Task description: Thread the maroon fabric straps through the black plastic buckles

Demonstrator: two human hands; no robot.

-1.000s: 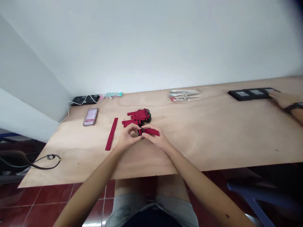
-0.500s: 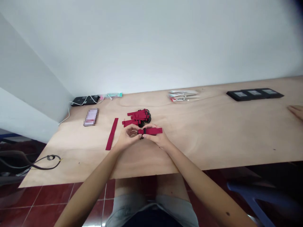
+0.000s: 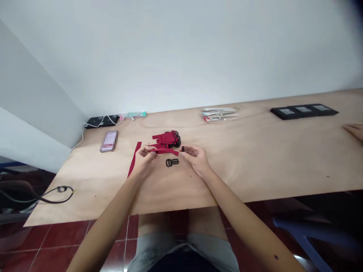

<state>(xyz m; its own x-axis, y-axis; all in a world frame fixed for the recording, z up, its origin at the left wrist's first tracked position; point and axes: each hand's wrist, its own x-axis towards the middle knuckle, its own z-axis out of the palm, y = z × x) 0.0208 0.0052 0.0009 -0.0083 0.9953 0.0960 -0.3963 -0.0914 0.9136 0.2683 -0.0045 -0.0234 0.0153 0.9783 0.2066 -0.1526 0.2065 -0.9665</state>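
My left hand pinches a red webbing strap, which stretches across toward my right hand. Between the fingers and thumb of my right hand sits a small black piece, mostly hidden; the strap's end comes up to the thumb there. Black plastic strap buckles lie on the table just below the strap. Behind it rests a pile of red straps with black rings. Another flat red strap lies by my left wrist, partly covered by it.
The wooden table meets the wall at the back. On it are a phone, black boxes with a white cable, plastic packets and a black three-part tray. Another person's hand rests at the right edge.
My hands have moved apart. The strap that was bunched with black buckles now spans between them, and loose black buckles show on the table below.
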